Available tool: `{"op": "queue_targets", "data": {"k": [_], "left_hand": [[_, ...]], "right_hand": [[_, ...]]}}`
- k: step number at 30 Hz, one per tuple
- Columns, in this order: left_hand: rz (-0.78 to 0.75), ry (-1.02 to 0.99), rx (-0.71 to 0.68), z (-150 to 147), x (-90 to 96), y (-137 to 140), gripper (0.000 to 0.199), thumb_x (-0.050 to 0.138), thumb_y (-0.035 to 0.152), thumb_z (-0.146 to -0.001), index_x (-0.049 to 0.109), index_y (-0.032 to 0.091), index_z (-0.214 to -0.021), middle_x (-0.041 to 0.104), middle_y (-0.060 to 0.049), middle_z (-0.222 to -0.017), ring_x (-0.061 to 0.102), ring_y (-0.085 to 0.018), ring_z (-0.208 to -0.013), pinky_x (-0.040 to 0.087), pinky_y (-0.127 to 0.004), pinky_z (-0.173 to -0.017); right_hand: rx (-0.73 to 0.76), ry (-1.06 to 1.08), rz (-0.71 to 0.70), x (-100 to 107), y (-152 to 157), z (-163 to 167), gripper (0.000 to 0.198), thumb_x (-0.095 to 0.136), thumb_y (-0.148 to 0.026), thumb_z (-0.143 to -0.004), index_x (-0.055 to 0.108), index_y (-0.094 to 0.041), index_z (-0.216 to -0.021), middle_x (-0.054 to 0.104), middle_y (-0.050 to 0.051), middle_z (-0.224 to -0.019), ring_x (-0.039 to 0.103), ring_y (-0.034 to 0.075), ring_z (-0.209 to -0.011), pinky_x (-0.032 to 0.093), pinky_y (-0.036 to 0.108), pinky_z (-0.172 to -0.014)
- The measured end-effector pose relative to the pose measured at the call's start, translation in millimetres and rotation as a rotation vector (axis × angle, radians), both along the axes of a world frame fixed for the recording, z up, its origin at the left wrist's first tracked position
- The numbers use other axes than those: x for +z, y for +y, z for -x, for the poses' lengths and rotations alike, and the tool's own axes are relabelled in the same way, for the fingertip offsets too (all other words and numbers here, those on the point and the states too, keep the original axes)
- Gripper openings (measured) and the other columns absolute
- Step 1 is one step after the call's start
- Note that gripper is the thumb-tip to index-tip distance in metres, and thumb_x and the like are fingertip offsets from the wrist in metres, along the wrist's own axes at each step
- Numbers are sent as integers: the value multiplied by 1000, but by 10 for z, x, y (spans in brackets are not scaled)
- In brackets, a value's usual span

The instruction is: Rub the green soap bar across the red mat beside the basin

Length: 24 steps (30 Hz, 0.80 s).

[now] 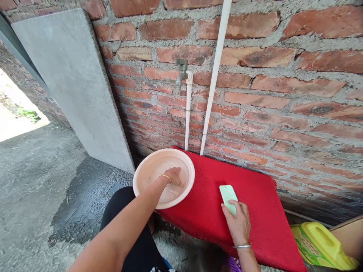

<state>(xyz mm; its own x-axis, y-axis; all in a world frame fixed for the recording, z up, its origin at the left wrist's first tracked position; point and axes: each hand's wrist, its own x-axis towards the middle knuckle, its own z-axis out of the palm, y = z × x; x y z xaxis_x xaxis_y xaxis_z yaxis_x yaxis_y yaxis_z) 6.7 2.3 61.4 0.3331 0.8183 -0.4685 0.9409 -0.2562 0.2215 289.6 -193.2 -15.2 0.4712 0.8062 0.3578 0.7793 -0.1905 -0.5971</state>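
Observation:
My left hand [174, 176], with a gold bangle at its wrist, reaches into a pale pink basin [138, 181] of water. Its fingers look loosely apart near the inner right wall, and nothing shows in them; the tips are partly under the surface. On the red cloth [208, 207] to the right, my right hand [237, 221] grips a mint-green oblong block [228, 193]. This block is flat, with rounded corners and a small hole at its far end; its underside is hidden. A silver bangle circles my right wrist.
A metal tap [181, 71] on a white pipe [188, 113] stands against the brick wall behind the basin. At left leans a grey slab [70, 83], beside wet floor [85, 200]. A yellow jug [320, 245] lies at lower right, near a purple basket [234, 264].

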Motion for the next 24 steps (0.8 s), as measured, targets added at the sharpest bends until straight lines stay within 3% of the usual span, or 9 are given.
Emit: {"op": "queue_targets", "data": {"k": [9, 24], "left_hand": [[-23, -26, 8, 18, -4, -28, 66, 81, 47, -60, 58, 18, -114, 66, -13, -127, 63, -36, -114, 51, -42, -94], [0, -7, 7, 9, 22, -30, 69, 81, 48, -59, 56, 20, -117, 63, -13, -130, 63, -34, -117, 50, -42, -97]], "right_hand": [[-1, -75, -20, -21, 0, -2, 66, 38, -82, -84, 69, -24, -91, 57, 7, -93, 58, 26, -91, 45, 38, -83], [12, -127, -44, -41, -7, -15, 59, 41, -77, -87, 68, -24, -92, 57, 6, -93, 57, 25, -91, 45, 38, -81]]}}
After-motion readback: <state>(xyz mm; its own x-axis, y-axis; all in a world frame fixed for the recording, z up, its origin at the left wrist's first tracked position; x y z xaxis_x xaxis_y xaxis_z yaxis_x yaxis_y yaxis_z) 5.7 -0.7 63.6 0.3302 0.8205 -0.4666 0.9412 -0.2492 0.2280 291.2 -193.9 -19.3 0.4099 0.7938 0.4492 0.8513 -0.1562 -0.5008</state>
